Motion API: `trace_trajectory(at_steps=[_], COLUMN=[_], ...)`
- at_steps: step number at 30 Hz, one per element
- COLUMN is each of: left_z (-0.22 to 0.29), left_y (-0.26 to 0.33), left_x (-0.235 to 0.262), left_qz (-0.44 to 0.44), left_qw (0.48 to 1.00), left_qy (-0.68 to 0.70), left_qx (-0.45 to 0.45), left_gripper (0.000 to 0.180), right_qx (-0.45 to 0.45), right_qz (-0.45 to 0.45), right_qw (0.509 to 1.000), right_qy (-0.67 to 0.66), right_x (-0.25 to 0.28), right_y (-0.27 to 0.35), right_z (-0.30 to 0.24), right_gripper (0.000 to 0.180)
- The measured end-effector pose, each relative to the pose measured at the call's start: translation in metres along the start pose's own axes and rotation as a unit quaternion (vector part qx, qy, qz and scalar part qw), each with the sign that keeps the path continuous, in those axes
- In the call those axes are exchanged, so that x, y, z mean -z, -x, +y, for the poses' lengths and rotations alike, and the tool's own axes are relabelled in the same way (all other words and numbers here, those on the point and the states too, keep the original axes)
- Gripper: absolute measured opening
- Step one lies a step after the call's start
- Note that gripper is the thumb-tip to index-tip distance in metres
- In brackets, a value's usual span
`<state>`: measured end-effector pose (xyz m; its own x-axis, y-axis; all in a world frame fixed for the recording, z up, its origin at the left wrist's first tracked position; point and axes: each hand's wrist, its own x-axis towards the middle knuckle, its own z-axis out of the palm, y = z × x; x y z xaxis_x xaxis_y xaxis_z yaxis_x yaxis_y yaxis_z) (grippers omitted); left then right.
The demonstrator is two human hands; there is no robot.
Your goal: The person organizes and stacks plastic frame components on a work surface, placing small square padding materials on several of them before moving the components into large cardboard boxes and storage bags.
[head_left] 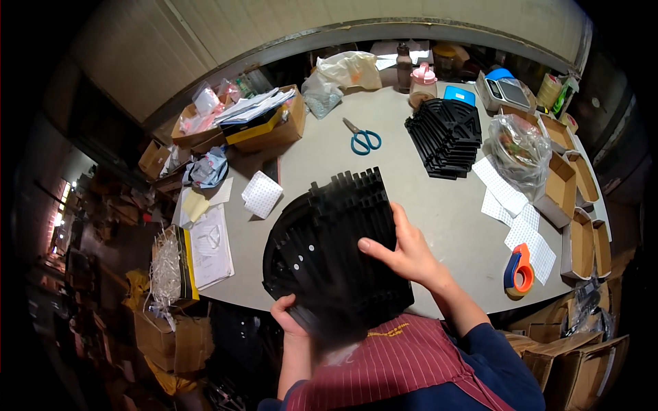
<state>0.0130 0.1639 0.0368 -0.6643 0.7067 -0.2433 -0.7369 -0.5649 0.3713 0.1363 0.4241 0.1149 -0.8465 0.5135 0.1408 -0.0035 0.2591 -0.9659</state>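
A thick stack of black plastic parts [343, 253], curved on one side and notched along the top, is held up in front of my apron. My left hand [289, 316] grips its lower left edge, with the thumb showing and most fingers hidden behind. On the stack's right side my right hand [404, 250] is closed, its thumb lying across the front face. A few small white round dots show on the curved side. Farther back on the table lies a second fanned pile of similar black parts [449, 139].
Teal-handled scissors [365, 140] lie on the grey table [329, 147]. At the right are an orange tape dispenser [519, 270], dotted label sheets [531, 236], open small cardboard boxes [558, 188] and a scale [506, 94]. At the left stand a box of papers [271, 127] and a notebook [211, 243].
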Motion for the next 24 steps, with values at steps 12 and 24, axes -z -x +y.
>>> trace_trajectory(at_steps=[12,24], left_z=[-0.001,0.001], left_y=[0.022,0.065], left_x=[-0.025,0.023], left_qz=[-0.039,-0.053], left_qw=[0.995,0.980], left_qy=[-0.090,-0.189], left_qx=[-0.009,0.024], left_gripper=[0.071,0.061], right_qx=[0.008,-0.062], right_qz=[0.058,0.000], right_qw=[0.998,0.988], right_qy=[0.027,-0.144], right_x=[-0.018,-0.082], right_y=[-0.016,0.004], right_z=[0.026,0.048], right_gripper=[0.099,0.097])
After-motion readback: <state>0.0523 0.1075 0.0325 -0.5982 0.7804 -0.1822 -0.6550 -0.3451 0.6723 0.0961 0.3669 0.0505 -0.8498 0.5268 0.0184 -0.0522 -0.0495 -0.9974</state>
